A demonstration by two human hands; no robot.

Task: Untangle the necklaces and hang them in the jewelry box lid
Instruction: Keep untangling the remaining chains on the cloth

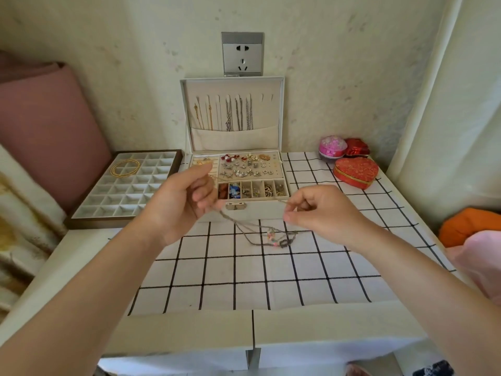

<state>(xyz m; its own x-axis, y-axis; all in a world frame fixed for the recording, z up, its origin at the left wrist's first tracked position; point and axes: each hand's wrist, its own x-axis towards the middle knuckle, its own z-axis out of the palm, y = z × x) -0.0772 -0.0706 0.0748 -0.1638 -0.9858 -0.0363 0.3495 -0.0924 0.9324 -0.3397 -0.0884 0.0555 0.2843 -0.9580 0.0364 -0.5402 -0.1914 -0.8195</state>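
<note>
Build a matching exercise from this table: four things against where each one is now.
1 tangled necklaces
2 gold chain
3 red heart box
4 silver chains

a in the compartment tray
b hanging in the jewelry box lid
c pinched by left hand and right hand
d on the checked cloth, right of the jewelry box

Pairs: 1-c, 2-a, 3-d, 4-b

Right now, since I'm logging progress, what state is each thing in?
jewelry box: open, lid upright.
lid hooks: several hold chains, rightmost two bare.
necklaces: tangled, strung between both hands.
left hand: pinches the necklaces.
right hand: pinches the necklaces.
heart tin: closed.
</note>
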